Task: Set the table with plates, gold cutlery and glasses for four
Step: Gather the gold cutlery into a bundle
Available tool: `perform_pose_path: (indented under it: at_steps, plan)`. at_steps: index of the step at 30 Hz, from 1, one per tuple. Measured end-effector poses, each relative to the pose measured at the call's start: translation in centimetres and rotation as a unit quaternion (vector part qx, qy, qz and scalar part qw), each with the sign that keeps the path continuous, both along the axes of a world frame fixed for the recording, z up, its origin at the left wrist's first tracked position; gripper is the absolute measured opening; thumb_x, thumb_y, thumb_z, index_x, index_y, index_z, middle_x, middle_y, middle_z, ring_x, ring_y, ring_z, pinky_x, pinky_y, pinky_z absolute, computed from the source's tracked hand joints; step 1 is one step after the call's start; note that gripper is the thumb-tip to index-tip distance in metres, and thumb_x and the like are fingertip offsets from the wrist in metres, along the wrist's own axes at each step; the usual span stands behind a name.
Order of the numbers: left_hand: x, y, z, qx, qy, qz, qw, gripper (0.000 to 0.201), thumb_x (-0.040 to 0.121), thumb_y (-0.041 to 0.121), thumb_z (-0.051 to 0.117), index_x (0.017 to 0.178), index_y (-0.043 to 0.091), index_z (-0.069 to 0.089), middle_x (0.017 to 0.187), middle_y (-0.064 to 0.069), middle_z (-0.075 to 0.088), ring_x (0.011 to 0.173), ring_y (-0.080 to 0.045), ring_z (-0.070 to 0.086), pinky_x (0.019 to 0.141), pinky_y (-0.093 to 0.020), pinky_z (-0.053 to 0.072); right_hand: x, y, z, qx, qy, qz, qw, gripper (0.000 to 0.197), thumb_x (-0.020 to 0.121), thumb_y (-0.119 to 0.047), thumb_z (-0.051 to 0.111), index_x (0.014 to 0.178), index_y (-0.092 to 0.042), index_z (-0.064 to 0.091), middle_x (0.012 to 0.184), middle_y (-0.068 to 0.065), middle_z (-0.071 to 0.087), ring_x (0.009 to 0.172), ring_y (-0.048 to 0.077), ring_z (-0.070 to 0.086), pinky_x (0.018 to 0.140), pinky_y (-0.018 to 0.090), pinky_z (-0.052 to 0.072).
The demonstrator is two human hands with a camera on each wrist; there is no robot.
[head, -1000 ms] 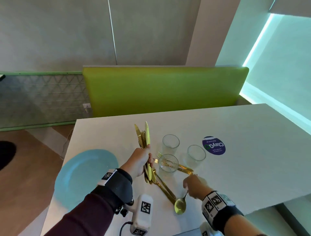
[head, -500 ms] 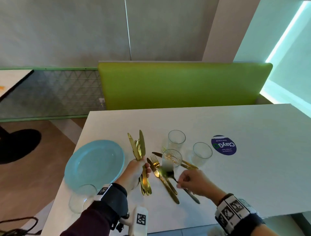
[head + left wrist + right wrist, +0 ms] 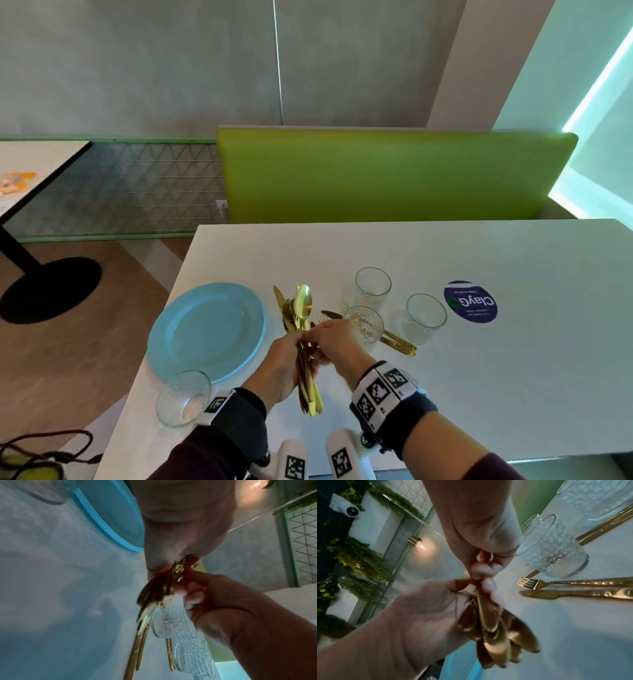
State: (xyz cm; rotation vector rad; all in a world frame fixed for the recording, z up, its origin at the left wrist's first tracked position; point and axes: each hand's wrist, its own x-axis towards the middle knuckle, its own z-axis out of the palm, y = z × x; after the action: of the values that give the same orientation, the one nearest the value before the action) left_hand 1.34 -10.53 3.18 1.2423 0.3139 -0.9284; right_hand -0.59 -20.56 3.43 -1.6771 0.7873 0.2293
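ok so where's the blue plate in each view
Head: the plate lies left of centre on the table, left of both hands.
Left wrist: its rim curves across the top, left of the left hand.
Right wrist: only a blue sliver of it shows at the bottom edge, below the cutlery bundle.
Shared landmark: the bundle, gripped by the left hand in all three views.
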Motion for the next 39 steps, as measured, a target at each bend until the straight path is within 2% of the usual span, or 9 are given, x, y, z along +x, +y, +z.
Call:
perform_pose_path:
  at_steps: [4,6,11,21,26,29,31,34,39]
  plan:
    - [0.1,0.5,-0.9,0.074,-0.028,-0.013,0.997,0.031,0.101,0.027,0.035,0.084,0.007,0.052,0.061,-0.004,0.042,0.049,-0.015,0.038,0.048,-0.027,0.039,-0.9,0.2,-1.5,-0.025,0.009,-0.02,0.999,0.024,0.082,-0.03,0.069,0.067,-0.013,0.062,0.055,0.0,0.049,0.046,0.014,0.042,0.043,0.022,0.035]
    - [0.1,0.6,-1.3,0.106,-0.039,-0.028,0.993,0.023,0.099,0.023,0.042,0.083,0.009,0.05,0.062,-0.003,0.039,0.05,-0.013,0.036,0.052,-0.027,0.039,-2.0,-0.1,-2.5,-0.107,0.045,0.055,0.992,0.029,0.09,-0.035,0.057,0.084,-0.007,0.064,0.065,-0.001,0.049,0.058,0.015,0.047,0.055,0.026,0.043]
    - [0.4,0.8,-2.6,0.126,-0.033,0.005,0.991,0.029,0.099,0.019,0.042,0.071,0.011,0.041,0.062,-0.003,0.035,0.05,-0.013,0.032,0.05,-0.027,0.037,-5.1,-1.7,-5.2,-0.393,0.16,0.17,0.889,0.041,0.098,-0.033,0.043,0.129,-0.007,0.049,0.13,0.008,0.052,0.118,0.021,0.054,0.097,0.027,0.042]
    - [0.2,0.9,-4.0,0.143,-0.007,0.023,0.989,0.026,0.099,0.015,0.039,0.074,0.011,0.044,0.062,-0.006,0.039,0.053,-0.016,0.038,0.044,-0.024,0.042,-4.7,-2.8,-8.0,-0.374,0.193,0.091,0.902,0.028,0.086,-0.023,0.06,0.108,-0.007,0.062,0.111,0.008,0.065,0.101,0.023,0.064,0.074,0.025,0.046]
    - [0.3,0.8,-4.3,0.134,-0.009,0.041,0.99,0.028,0.099,0.013,0.039,0.072,0.009,0.043,0.063,-0.005,0.038,0.052,-0.015,0.036,0.05,-0.027,0.04,-4.2,-2.7,-8.8,-0.346,0.194,0.117,0.911,0.012,0.083,-0.017,0.057,0.084,-0.007,0.064,0.105,0.012,0.07,0.086,0.024,0.064,0.046,0.017,0.028]
    - [0.1,0.9,-4.3,0.135,-0.006,0.042,0.99,0.028,0.099,0.012,0.039,0.072,0.01,0.043,0.062,-0.006,0.039,0.052,-0.016,0.037,0.051,-0.027,0.039,-4.0,-2.5,-8.5,-0.324,0.19,0.103,0.921,0.015,0.083,-0.016,0.059,0.09,-0.006,0.066,0.102,0.01,0.07,0.084,0.023,0.064,0.049,0.018,0.034]
    - [0.1,1.0,-4.4,0.135,-0.005,0.039,0.99,0.028,0.099,0.011,0.039,0.072,0.01,0.044,0.063,-0.005,0.038,0.052,-0.016,0.036,0.051,-0.027,0.039,-4.0,-2.7,-7.9,-0.298,0.191,0.083,0.932,0.014,0.081,-0.016,0.064,0.074,-0.009,0.055,0.101,0.01,0.069,0.085,0.021,0.064,0.045,0.014,0.033]
    - [-0.1,1.2,-4.5,0.135,0.0,0.042,0.99,0.026,0.099,0.012,0.039,0.074,0.01,0.045,0.064,-0.005,0.039,0.052,-0.015,0.037,0.05,-0.028,0.04,-4.1,-2.7,-7.7,-0.252,0.192,0.05,0.947,0.032,0.077,-0.015,0.068,0.061,-0.011,0.04,0.09,0.011,0.062,0.083,0.021,0.063,0.062,0.022,0.051]
    - [-0.3,1.4,-4.8,0.133,0.003,0.04,0.99,0.03,0.1,0.015,0.04,0.071,0.007,0.045,0.063,-0.005,0.039,0.052,-0.015,0.037,0.051,-0.029,0.04,-4.0,-2.1,-7.0,-0.254,0.188,0.067,0.946,0.021,0.081,-0.015,0.066,0.069,-0.006,0.052,0.082,0.007,0.061,0.09,0.022,0.066,0.079,0.022,0.055]
